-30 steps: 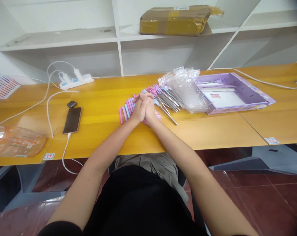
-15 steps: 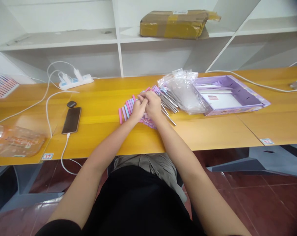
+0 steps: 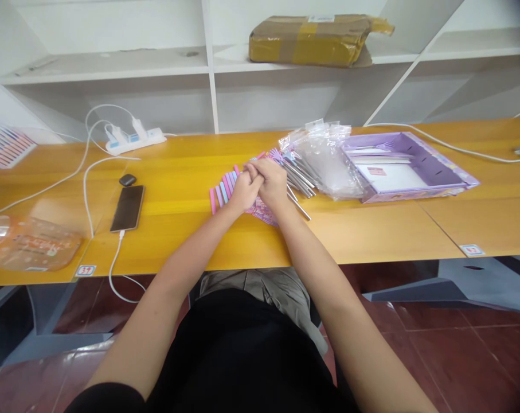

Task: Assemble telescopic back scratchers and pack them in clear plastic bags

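My left hand (image 3: 245,190) and my right hand (image 3: 272,180) meet over the middle of the table, fingers closed against each other. Anything between them is hidden. Just left of my left hand, short pink, purple and blue sticks (image 3: 223,191) lie in a fanned row. Beneath my wrists is some pink printed material (image 3: 263,212), partly covered. To the right of my right hand lies a bunch of silver metal rods (image 3: 301,182), some with pink or purple ends. Clear plastic bags (image 3: 328,166) are heaped behind and beside the rods.
A purple open box (image 3: 451,182) with a purple fork and white pieces inside stands right of the bags. On the left are a phone (image 3: 128,209) on a cable, a small black case (image 3: 128,180), a power strip (image 3: 150,142) and an orange-clear package (image 3: 40,246). A taped parcel (image 3: 302,49) sits on the shelf.
The whole scene has shifted slightly to the right in view. My hands stay together in the same place over the table, and the items around them lie as before.
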Demonstrator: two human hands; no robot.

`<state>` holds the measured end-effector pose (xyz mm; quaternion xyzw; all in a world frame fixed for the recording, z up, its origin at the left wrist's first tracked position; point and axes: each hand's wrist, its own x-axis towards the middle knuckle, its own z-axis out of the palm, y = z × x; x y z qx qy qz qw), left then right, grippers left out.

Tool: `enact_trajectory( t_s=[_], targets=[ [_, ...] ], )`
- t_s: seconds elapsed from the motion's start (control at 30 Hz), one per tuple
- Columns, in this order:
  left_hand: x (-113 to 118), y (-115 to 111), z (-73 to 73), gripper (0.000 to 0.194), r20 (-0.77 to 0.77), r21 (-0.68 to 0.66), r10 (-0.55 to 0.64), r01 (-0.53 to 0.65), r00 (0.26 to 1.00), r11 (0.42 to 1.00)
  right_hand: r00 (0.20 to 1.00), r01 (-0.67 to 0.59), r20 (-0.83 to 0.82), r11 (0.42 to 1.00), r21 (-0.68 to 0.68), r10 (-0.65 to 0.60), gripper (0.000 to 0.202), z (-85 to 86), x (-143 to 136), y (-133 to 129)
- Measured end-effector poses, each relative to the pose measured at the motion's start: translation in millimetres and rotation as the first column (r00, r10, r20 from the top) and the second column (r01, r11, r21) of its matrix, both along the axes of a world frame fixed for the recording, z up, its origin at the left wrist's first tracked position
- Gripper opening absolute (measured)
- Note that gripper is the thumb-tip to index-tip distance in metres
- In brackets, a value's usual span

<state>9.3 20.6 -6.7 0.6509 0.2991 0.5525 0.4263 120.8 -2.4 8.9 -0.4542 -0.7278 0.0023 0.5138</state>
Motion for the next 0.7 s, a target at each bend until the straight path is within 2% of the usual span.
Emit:
enact_trajectory(
  t_s=[0.1,0.2,0.3,0.37,0.43,0.53,0.6,0.7],
  targets=[
    [-2.8,0.4,-0.1,0.037,-0.010,0.008,-0.032,0.032,0.999,0.999,1.000,-0.022,-0.016,1.000,0.018,0.023,0.040,1.1,-0.6,-1.3],
    [-4.1,-0.8,-0.2,0.043,0.015,-0.080,-0.075,0.076,0.997,0.994,0.995,-0.057,-0.089,0.998,-0.012,0.055,0.039,0.1,-0.4,1.7],
    [-2.6,-4.2,4.2,0.046,0.138,-0.222,-0.162,0.190,0.977,0.956,0.949,-0.090,-0.305,0.996,-0.016,0.081,0.046,-2.5,3.8,10.3],
    [-2.5,-6.5,10.6,0.043,0.227,-0.297,-0.175,0.240,0.958,0.924,0.884,-0.080,-0.462,0.997,-0.010,0.067,0.058,-3.3,10.0,16.5],
    [-4.7,-7.7,18.3,0.040,0.285,-0.360,-0.178,0.277,0.942,0.891,0.847,-0.066,-0.530,0.998,-0.017,0.047,0.070,-1.7,17.0,19.4],
    [-11.7,-7.3,26.4,0.043,0.323,-0.460,-0.303,0.429,0.897,0.777,0.901,-0.134,-0.422,0.990,-0.046,0.102,0.072,7.5,22.3,12.3],
    [-16.6,-6.8,26.7,0.047,0.332,-0.507,-0.438,0.550,0.835,0.664,0.938,-0.236,-0.280,0.969,-0.079,0.206,0.071,16.8,19.4,0.9],
    [-21.6,-7.3,20.6,0.053,0.339,-0.547,-0.616,0.682,0.711,0.487,0.924,-0.368,-0.171,0.918,-0.145,0.343,0.075,30.0,8.9,-18.1]
  ],
)
